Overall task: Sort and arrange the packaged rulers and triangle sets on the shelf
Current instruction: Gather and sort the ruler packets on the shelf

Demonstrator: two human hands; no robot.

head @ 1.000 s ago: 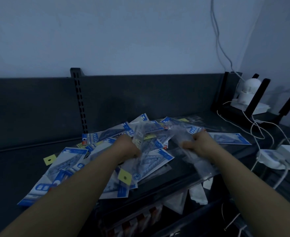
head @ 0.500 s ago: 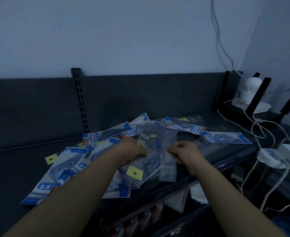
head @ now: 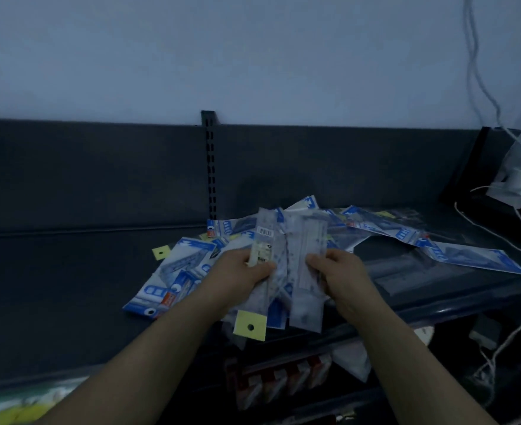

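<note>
packaged rulers [head: 307,289] in clear sleeves are held upright over the near edge of the dark shelf [head: 69,286]; the left hand [head: 244,276] grips one bundle with a yellow hang tab [head: 250,326]; the right hand [head: 342,274] pinches another sleeve just beside it; blue triangle sets [head: 185,271] lie heaped behind

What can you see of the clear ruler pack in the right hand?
The clear ruler pack is a long, narrow sleeve of translucent plastic with faint ruled lines showing through; no print is legible. It is held lengthwise, pointing away from the person, above the pile of blue-and-white packs on the dark shelf. The right hand grips its right edge near mid-length. Its left edge overlaps the barcode-labelled pack that the left hand holds.
</note>
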